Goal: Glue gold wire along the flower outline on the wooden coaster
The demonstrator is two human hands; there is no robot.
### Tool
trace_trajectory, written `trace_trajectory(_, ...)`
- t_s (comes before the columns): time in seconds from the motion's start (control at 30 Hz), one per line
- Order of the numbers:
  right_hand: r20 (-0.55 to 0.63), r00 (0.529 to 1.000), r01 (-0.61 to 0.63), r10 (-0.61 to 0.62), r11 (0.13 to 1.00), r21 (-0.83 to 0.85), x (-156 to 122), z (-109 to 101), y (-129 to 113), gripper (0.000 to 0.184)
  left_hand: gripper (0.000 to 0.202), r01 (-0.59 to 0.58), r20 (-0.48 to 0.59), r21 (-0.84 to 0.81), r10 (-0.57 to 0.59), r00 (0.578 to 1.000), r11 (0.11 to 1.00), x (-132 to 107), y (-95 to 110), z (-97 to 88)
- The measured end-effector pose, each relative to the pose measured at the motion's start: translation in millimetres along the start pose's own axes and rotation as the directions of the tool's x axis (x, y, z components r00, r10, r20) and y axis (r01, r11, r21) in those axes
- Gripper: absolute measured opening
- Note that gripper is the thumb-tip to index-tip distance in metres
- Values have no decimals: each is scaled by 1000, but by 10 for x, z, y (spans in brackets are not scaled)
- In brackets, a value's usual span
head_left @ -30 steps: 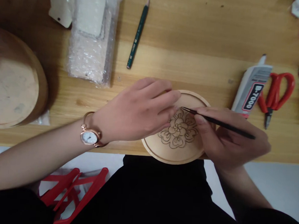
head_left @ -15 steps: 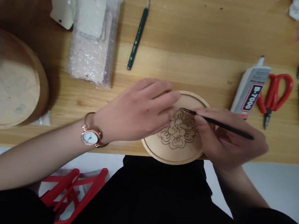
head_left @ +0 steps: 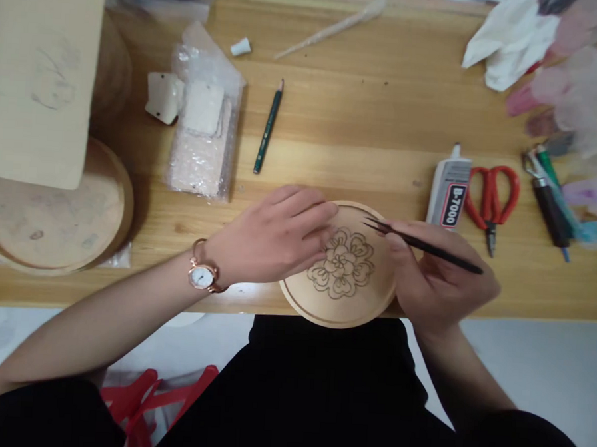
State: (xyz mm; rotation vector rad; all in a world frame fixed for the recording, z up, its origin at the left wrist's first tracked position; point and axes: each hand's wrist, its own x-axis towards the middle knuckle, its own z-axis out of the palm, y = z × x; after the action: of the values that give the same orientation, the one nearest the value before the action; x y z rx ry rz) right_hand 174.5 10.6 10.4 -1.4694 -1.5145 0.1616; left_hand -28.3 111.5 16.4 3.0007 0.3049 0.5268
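Note:
A round wooden disc (head_left: pixel 344 312) with a raised rim lies at the table's front edge. Dark outlines form a layered flower (head_left: pixel 343 262) on its face. My left hand (head_left: pixel 278 232), with a watch (head_left: pixel 201 276) at the wrist, lies over the disc's left side, its fingers bent against it; the thumb is hidden. In a pinch, my right hand (head_left: pixel 438 277) holds a slim black paintbrush (head_left: pixel 427 245). Its fine tip points left, over the bare wood beyond the flower's upper edge. I cannot tell whether the tip touches the wood.
Beyond the disc lie a green pencil (head_left: pixel 268 130), a bubble-wrapped packet (head_left: pixel 202 148) and a pipette (head_left: pixel 333 28). To the right are a glue tube (head_left: pixel 450 191), red-handled pliers (head_left: pixel 492 200) and crumpled tissue (head_left: pixel 513 44). A wooden board (head_left: pixel 38 130) overlaps another round wooden piece (head_left: pixel 122 201) at left.
The view has shifted, showing more of the table. The brush tip has moved off the flower's upper edge, away from my left fingers. My left hand stays on the disc.

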Motion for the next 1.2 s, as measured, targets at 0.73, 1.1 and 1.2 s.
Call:
trace_trajectory(0.73,-108,978,-171,180,981,91,-300,-353,-37,11,24,100,-110,15,-97,989,995,29,318,14)
trace_trajectory(1.1,254,967,-4,-23,994,106,60,-158,8,12,24,396,-238,89,-366,899,914,44,773,155)
trace_trajectory(1.2,284,956,53,-78,994,97,110,-125,64,13,23,408,-226,95,-379,897,908,41,763,151)
